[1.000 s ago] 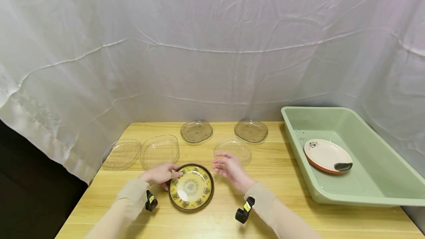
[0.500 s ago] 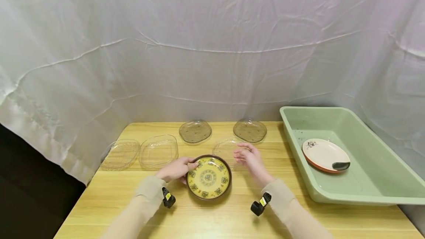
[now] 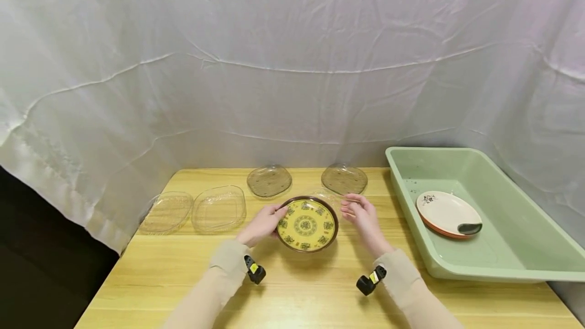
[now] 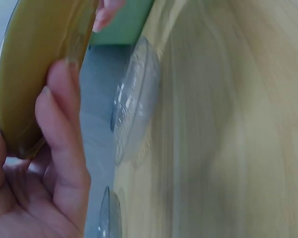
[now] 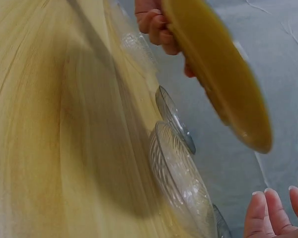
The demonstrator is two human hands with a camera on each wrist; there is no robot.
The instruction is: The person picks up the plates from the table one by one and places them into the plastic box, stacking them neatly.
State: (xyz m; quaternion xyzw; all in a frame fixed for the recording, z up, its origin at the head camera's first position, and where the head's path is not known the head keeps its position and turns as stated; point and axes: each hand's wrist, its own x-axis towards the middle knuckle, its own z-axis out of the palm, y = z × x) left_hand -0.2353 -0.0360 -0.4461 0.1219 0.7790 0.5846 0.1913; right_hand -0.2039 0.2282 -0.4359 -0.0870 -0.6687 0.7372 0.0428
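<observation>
My left hand grips a round yellow plate by its left edge, thumb on the face and fingers under it. The plate has a brown rim and a ring of dark motifs around a patterned centre. In the right wrist view its mustard underside hangs above the table, tilted. Just right of the plate is my right hand, fingers relaxed, holding nothing. A gap separates its fingertips from the plate in the right wrist view. Behind the plate lies a clear glass dish, partly hidden.
On the wooden table, two clear glass dishes lie at left, one oval, one squarish. Two smoky glass dishes sit along the back. At right, a green tub holds a cream plate over an orange-edged one.
The left hand has carried the yellow plate rightward and up off the table, tilting it. The right hand has shifted right, staying off the plate.
</observation>
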